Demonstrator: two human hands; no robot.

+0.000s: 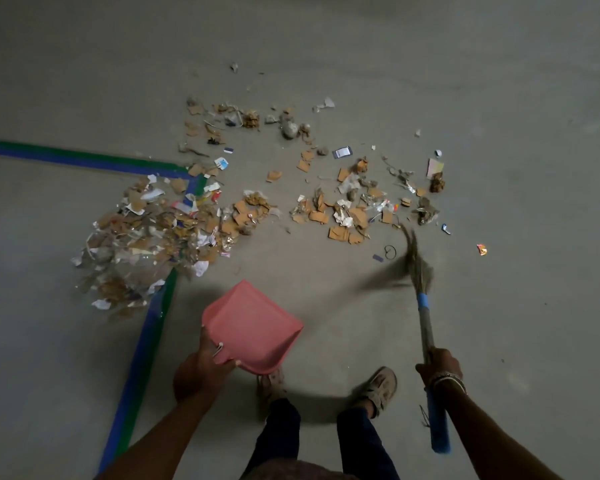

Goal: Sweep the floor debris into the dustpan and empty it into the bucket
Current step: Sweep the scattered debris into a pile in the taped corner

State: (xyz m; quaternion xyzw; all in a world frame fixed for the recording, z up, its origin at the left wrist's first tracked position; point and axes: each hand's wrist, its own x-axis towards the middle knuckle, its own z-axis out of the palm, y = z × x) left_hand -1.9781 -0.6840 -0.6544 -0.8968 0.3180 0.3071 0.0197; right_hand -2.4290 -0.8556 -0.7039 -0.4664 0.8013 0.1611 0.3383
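Gripping pink dustpan (253,323), left hand (205,368); right hand (439,367) fisted around broom (425,323), bristles (414,265) perhaps airborne.

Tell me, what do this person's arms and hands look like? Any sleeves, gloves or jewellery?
The left forearm and right forearm are bare, with no sleeves or gloves in view. The left hand wears a thin silvery ring on one finger. The right hand has a stack of thin metallic bangles at its wrist.
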